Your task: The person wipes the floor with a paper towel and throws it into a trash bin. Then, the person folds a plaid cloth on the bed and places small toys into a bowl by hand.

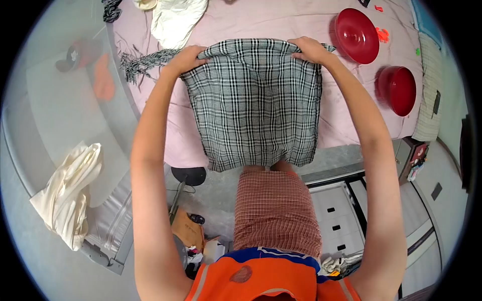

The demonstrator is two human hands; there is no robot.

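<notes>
A black and white checked cloth is spread between my hands, its lower edge hanging past the bed's near edge. My left hand grips its upper left corner, fingers closed on the fabric. At the upper right corner my right hand is closed on the same cloth. The top edge looks folded or rolled. A crumpled strip of similar checked fabric lies on the pink sheet just left of my left hand.
Two red bowls lie on the pink bedsheet at the right. Cream cloth is at the top left. Another cream cloth hangs at the far left. A black stool stands below the bed edge.
</notes>
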